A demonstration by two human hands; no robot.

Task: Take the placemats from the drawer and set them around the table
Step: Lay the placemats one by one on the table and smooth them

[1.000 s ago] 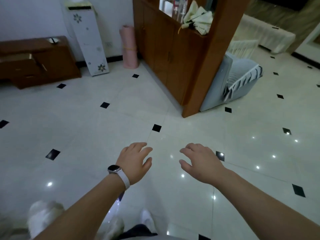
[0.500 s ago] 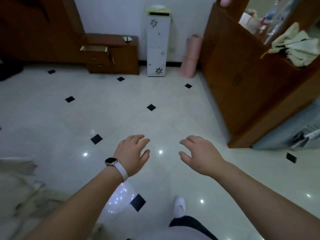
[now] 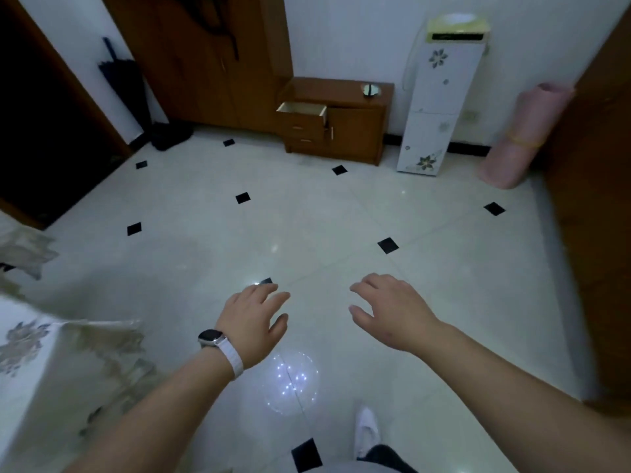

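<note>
The pale tiled floor with its small black diamonds lay open in front of you, a broad free stretch running from your feet to the far wall. Its right edge was closed by a tall wooden partition, its left by a dark doorway and, nearer you, the corner of the worktop under a floral cloth whose hem hung just beside your left forearm. A brown wardrobe stood against the far wall, with a folded umbrella leaning to its left. To its right sat the low cabinet, then a white flowered unit, then a pink rolled mat at the foot of the partition. The cabinet's top drawer was pulled out over the floor; from where you stood its inside was hidden, so the placemats could not be seen. Your left hand and right hand hovered apart over the tiles, palms down, fingers released and grasping nothing. A watch sat on your left wrist.
</note>
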